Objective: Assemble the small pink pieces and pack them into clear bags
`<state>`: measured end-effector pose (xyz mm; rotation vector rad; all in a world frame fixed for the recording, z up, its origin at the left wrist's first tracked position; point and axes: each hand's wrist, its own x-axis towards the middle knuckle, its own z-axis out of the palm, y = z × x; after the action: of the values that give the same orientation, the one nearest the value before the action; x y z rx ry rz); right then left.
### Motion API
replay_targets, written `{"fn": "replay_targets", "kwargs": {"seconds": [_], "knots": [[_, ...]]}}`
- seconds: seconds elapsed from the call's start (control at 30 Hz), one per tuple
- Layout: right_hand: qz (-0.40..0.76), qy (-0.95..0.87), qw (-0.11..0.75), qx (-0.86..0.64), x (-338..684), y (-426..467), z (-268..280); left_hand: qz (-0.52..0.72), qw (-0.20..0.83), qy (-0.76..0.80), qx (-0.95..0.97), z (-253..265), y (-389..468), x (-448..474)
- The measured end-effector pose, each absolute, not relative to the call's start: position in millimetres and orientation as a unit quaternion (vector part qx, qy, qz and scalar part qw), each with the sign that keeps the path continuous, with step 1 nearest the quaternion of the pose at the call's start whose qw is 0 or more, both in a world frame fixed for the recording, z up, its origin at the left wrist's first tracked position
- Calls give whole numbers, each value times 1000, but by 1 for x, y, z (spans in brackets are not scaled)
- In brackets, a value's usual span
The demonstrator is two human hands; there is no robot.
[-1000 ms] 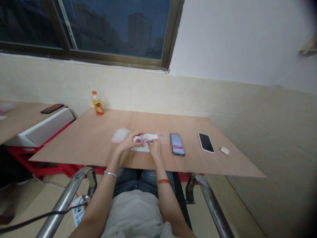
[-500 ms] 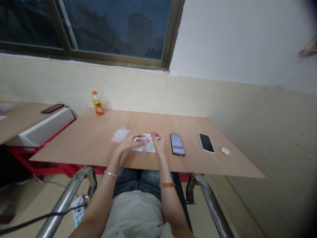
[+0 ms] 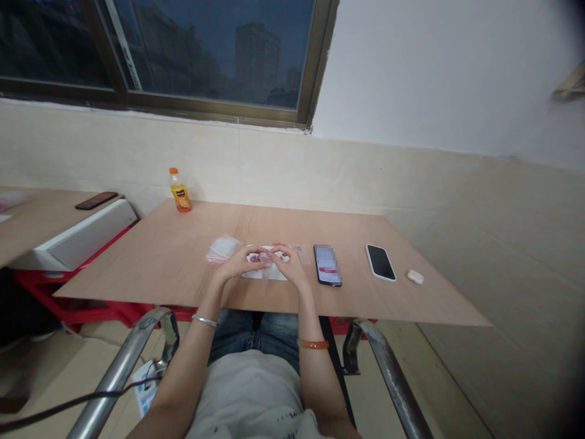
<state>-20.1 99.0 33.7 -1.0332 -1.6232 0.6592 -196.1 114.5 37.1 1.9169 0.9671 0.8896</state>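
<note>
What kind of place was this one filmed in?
Probably a small indoor workroom, though that's a guess: a wood-topped table stands by a tiled wall, a second wood-topped table is to its left, and a pile of clear plastic bags lies near the left hand.

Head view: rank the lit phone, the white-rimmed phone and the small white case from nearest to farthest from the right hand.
1. Lit phone: just to the right of the right hand.
2. White-rimmed phone: farther right on the table.
3. Small white case: rightmost of the three.
</note>
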Motion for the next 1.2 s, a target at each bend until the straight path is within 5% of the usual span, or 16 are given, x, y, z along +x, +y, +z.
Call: {"fn": "replay_targets", "kwargs": {"seconds": [0.6,1.0,1.2], "knots": [[252,-583,591,-498,-16,114,15,352,413,402,737,36,115,-197],[116,-657,353,-656,-13,129,-58,363,394,390,749,36,118,-199],[124,-677,340,-641,-12,131,-60,369,390,405,740,32,118,-200]]}}
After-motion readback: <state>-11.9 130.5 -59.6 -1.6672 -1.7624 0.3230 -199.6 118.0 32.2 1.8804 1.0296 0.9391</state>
